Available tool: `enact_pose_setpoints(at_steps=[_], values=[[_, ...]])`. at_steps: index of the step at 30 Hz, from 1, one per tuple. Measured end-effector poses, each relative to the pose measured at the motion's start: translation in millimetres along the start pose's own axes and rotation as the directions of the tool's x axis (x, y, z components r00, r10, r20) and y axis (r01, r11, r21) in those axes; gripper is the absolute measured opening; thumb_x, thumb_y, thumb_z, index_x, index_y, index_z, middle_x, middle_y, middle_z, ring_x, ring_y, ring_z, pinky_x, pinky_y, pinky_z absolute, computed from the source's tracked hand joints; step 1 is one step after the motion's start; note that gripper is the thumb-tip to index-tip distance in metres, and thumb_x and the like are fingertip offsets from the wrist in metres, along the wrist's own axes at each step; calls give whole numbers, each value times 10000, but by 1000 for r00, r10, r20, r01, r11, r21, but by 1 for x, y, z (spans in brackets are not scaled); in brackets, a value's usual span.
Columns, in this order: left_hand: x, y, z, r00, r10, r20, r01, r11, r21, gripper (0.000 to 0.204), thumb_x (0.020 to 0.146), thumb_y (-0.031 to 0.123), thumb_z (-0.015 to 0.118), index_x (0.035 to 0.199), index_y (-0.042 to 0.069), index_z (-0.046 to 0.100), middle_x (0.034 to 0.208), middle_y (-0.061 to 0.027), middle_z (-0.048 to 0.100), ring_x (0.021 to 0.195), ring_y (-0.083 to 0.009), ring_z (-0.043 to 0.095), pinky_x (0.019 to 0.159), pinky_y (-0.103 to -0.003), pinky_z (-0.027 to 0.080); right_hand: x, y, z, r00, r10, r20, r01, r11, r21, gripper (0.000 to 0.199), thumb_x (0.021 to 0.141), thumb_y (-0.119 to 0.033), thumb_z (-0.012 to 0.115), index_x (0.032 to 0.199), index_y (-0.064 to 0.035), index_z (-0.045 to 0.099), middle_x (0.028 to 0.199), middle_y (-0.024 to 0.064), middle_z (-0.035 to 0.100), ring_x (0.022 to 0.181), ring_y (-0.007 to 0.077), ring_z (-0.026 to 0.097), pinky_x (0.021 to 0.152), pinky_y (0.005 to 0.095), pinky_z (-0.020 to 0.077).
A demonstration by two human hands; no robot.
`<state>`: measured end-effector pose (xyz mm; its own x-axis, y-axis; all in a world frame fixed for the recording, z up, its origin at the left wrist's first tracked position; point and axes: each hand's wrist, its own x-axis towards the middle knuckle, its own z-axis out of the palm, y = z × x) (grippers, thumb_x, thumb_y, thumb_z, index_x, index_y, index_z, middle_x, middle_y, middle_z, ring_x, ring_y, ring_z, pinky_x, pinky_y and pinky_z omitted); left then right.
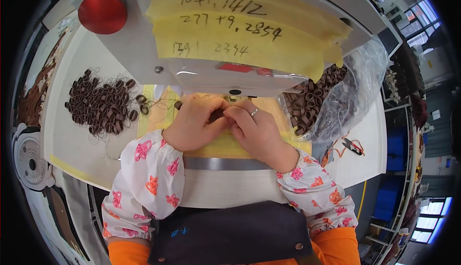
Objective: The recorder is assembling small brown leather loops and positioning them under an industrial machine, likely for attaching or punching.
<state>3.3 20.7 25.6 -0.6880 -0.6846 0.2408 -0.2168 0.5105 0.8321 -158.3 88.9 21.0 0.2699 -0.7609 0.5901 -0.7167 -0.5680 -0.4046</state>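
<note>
Both hands meet at the middle of the sewing machine's work area, under the machine head (269, 85). My left hand (194, 123) is closed, its fingers bent inward toward the right hand. My right hand (259, 133), with a ring on one finger, is pinched against the left fingertips. Something dark shows in the gap between them, but the fingers hide what it is. Just beside the left hand lies a small brown fabric loop (178, 105). Loose threads (161, 105) run from there toward a heap of brown loops (103, 104) on the left.
A clear plastic bag (353, 92) of brown loops (307, 102) lies at the right. Near it are black thread snips (353, 146) with an orange cord. A red button (102, 12) and yellow paper notes (240, 22) are on the machine. A white fan (32, 162) stands at far left.
</note>
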Motion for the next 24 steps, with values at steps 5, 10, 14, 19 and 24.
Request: enact_pose_setpoints(at_steps=[5,10,14,19,24], values=[[1,-3,1,991,131,-16,-129,987,92,158,773,164,656,780,24,583,620,-86,568,549,-246,533,529,-319,403,-4,1,-3,999,-11,40,13,999,-47,230,716,-7,576,939,-36,528,891,122,584,622,285,582,527,353,483],[1,-3,2,997,-76,1,75,987,144,170,786,153,671,826,0,609,645,-72,580,548,-153,512,533,-265,398,0,5,-2,985,172,-3,-171,979,112,213,717,8,618,913,-13,539,763,122,586,613,285,591,539,343,488],[1,-1,5,976,-197,-91,199,980,4,199,785,154,675,885,-15,648,677,-75,624,575,-121,551,550,-261,426,2,6,-4,886,463,26,-441,826,351,159,720,19,638,853,13,553,718,127,591,645,269,612,570,330,494],[2,-7,9,975,-169,-147,174,985,19,220,768,156,669,907,-14,659,715,-108,658,591,-174,614,593,-273,476,5,11,-5,886,463,-28,-441,860,256,110,717,28,629,803,21,561,732,130,604,669,255,615,599,326,495],[7,3,9,968,-204,-143,213,976,52,184,789,100,663,926,-24,656,689,-13,616,608,-42,482,535,-224,391,7,20,2,897,436,-71,-410,882,232,117,708,26,636,800,16,564,721,134,596,651,274,598,581,339,477]])
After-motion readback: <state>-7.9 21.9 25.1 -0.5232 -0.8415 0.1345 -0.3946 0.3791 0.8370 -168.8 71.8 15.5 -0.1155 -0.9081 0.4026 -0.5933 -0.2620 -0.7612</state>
